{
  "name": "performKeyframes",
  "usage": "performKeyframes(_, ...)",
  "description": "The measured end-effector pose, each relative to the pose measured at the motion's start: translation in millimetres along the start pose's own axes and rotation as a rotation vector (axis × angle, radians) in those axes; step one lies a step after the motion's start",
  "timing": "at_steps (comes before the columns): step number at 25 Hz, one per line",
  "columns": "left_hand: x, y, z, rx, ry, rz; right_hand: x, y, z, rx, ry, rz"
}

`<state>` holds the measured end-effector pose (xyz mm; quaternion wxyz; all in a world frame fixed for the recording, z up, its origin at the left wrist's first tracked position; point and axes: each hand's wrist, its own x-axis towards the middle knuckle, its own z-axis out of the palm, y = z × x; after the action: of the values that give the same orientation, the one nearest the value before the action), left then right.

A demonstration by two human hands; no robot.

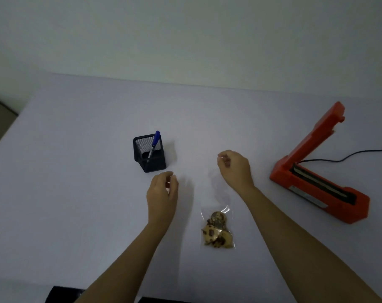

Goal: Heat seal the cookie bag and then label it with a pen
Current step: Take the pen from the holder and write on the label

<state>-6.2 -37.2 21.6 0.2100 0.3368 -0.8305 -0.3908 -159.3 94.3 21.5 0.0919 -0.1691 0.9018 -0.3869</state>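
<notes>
While the cookie bag lies flat on the tabletop toward its near edge, between our two forearms, its long axis runs from the near edge toward the far edge. The cookies are bunched in the near end and the clear, unfilled end points away from us. That far end is so transparent against the white surface that we can hardly trace where it stops. Our left hand hovers to the bag's left, fingers loosely curled with nothing in them. Our right hand hovers beyond the bag's far end, thumb and fingers drawn close together; whether they pinch the film we cannot tell. The two hands are well apart. Just beyond the left hand stands a black mesh pen holder with the pen leaning in it, blue cap upward. Near the right edge sits the orange heat sealer, its arm raised and its base running diagonally from the far left to the near right. Its cable trails off right, cut by the frame. At the near edge a dark shape is cut off and unreadable.
</notes>
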Motion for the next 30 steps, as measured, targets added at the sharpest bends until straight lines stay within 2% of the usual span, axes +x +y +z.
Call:
performKeyframes(2, 9, -10, -32, -0.031, 0.146, -0.051, 14, -26, 14, 0.025, -0.031, -0.074)
performKeyframes(4, 31, -18, -49, -0.061, 0.192, -0.154, 25, -49, 32, 0.039, -0.077, -0.140)
performKeyframes(7, 72, -31, -55, 0.004, 0.039, -0.271, 39, -88, 62, 0.076, -0.169, -0.213)
performKeyframes(10, 99, -38, -48, -0.027, -0.121, -0.311, 50, -113, 86, 0.089, -0.217, -0.197)
performKeyframes(14, 101, -38, -41, -0.048, -0.155, -0.343, 61, -118, 104, 0.040, -0.230, -0.173)
performKeyframes(19, 102, -44, -35, -0.025, -0.145, -0.349, 59, -123, 101, 0.214, -0.210, -0.131)
performKeyframes(24, 102, -37, -42, -0.110, -0.103, -0.260, 71, -136, 58, 0.358, -0.009, -0.056)
performKeyframes(27, 105, -19, -52, -0.096, -0.118, -0.040, 82, -133, 30, 0.498, 0.058, 0.025)
performKeyframes(30, 102, -6, -51, 0.067, -0.149, 0.157, 82, -128, 22, 0.597, 0.064, 0.086)
